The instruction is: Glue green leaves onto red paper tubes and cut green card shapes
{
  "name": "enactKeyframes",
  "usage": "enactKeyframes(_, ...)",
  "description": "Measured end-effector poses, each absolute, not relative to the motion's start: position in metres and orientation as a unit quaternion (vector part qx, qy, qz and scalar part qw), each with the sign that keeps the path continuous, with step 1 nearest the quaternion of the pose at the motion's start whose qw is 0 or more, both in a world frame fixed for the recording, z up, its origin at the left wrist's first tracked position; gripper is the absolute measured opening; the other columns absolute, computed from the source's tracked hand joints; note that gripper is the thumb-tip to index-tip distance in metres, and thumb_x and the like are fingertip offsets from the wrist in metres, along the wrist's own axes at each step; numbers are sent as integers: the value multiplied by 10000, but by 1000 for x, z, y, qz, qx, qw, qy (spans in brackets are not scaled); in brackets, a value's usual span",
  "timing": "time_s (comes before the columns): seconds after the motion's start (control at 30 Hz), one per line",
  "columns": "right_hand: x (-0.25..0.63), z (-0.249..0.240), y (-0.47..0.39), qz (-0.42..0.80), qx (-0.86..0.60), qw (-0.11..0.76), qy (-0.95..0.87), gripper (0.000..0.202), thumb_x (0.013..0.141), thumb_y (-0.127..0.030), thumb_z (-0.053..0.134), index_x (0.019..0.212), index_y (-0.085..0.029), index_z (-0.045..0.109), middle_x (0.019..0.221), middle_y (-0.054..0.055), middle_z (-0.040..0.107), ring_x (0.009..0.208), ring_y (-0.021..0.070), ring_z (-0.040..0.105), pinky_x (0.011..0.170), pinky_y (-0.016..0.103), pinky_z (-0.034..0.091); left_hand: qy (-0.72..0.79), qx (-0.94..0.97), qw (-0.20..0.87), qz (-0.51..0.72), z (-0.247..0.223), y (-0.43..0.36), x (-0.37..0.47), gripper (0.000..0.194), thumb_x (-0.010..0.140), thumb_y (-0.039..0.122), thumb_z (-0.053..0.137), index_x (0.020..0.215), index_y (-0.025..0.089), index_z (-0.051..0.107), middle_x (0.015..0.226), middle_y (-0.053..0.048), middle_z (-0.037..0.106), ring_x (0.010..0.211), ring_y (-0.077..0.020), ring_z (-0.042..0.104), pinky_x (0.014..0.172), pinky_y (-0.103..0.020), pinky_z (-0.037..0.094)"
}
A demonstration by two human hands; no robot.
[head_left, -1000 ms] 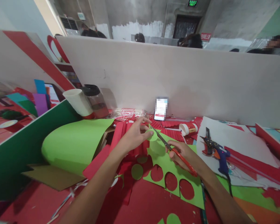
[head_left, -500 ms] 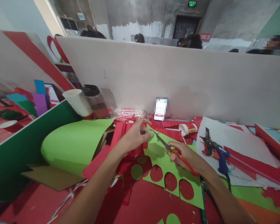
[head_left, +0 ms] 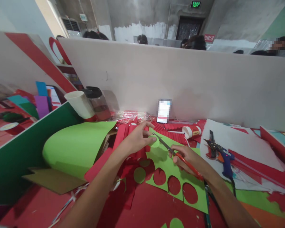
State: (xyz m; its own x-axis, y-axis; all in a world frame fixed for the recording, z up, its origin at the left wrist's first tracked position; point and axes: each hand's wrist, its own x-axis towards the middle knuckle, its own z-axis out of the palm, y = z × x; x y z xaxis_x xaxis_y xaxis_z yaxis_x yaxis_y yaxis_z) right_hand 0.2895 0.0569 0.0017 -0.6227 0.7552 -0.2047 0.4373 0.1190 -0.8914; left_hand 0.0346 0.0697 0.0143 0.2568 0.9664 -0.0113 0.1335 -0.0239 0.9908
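My right hand [head_left: 186, 160] is closed round the red handles of the scissors [head_left: 188, 165]. Their blades point up and left, over the top corner of a light green sheet [head_left: 182, 175] that has several round holes along its lower edge. At the blade tips, my left hand [head_left: 139, 137] pinches a light green disc [head_left: 154, 142] between thumb and fingers. Another cut green circle [head_left: 139, 175] lies on the red surface left of the sheet, and one more [head_left: 176, 223] lies at the bottom edge.
A blue glue gun [head_left: 225, 158] rests on white paper at the right. Behind my hands are a lit phone [head_left: 164, 110] and a white-capped tub [head_left: 191, 131]. A rolled green sheet [head_left: 73, 148], a cup [head_left: 79, 104] and a black-lidded jar [head_left: 98, 104] stand left.
The scissors' blades look slightly nearer together, and my left fingers have shifted a little at the disc. Otherwise the hands hold nearly the same places.
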Motion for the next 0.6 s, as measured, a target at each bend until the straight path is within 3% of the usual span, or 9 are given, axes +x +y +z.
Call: enactKeyframes(0.6, 287, -3, 58, 517, -423, 162, -726, 400, 898, -603, 618, 895, -212, 535, 580, -74, 404, 455, 85, 362, 398, 181, 288, 445, 608, 500, 426, 16, 70, 36, 342, 835, 303, 687, 1087, 226, 469, 698, 60, 533, 673, -131, 545, 651, -277, 421)
